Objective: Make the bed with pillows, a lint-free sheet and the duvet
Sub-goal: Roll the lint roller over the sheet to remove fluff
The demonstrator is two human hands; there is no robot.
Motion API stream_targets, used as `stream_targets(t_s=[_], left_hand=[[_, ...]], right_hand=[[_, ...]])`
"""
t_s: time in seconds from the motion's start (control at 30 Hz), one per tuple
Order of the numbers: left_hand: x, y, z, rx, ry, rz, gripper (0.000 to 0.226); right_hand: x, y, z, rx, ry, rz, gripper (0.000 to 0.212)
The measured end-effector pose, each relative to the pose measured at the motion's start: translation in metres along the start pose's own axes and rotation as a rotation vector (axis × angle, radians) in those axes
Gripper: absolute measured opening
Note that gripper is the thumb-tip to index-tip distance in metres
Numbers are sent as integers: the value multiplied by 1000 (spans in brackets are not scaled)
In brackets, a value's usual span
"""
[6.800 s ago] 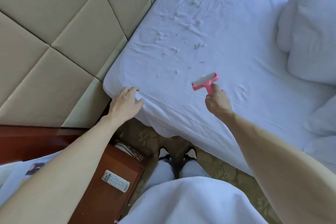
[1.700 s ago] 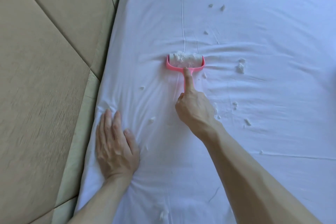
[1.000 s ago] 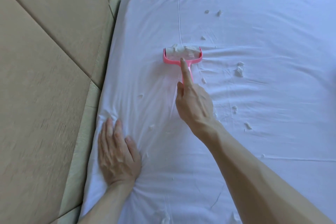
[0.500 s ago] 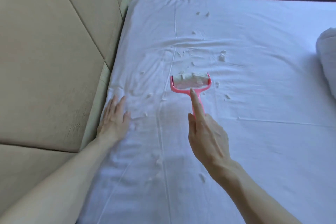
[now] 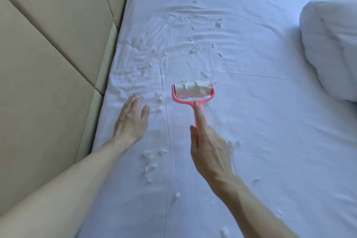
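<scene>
Bed (image 5: 280,150), wrinkled white sheet (image 5: 251,15) on top. Lint clumps (image 5: 195,50) scattered 12 through 6 o'clock. Pink lint roller (image 5: 193,91) resting at centre. Pillow (image 5: 332,44) at 2 o'clock.

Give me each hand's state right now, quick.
Left hand: open, lying flat on the sheet.
Right hand: closed on the handle of the pink lint roller, index finger stretched along it.
</scene>
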State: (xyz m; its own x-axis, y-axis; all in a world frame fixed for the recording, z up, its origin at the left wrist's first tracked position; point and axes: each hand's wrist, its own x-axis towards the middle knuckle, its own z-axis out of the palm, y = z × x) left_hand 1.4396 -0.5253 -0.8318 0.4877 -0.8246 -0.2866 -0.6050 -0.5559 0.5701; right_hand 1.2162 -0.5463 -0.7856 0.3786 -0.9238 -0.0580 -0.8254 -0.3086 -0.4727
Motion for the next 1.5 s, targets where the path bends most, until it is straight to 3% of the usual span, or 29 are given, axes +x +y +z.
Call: stream_targets(t_s=[0.23,0.4,0.57,0.7,0.8,1.0,1.2,1.3,1.5], left_hand=[[-82,-7,-6,-11,-59,-18,53],[-168,-14,0,65,-149,-49,54],[-240,13,10,213,19,-109,86],[-296,44,31,78,254,-291,54],[-349,53,52,-127,367,-425,52],[-467,37,75,-390,413,-592,45],[-580,3,94,-626,543,-754,76],[-645,-12,104,-649,586,-786,57],[-781,-35,119,-624,676,-844,44]], right_hand=[[-81,22,-2,14,-88,-35,65],[-112,43,-21,21,-170,-195,63],[-111,76,-61,7,-231,-412,65],[-126,97,-83,20,-289,-581,69],[-150,106,-86,-11,-409,-653,68],[-233,109,-78,-40,-562,-862,63],[-322,106,-60,-12,-684,-1124,57],[-375,102,-58,-8,-735,-1247,58],[-505,98,-60,33,-830,-1441,59]])
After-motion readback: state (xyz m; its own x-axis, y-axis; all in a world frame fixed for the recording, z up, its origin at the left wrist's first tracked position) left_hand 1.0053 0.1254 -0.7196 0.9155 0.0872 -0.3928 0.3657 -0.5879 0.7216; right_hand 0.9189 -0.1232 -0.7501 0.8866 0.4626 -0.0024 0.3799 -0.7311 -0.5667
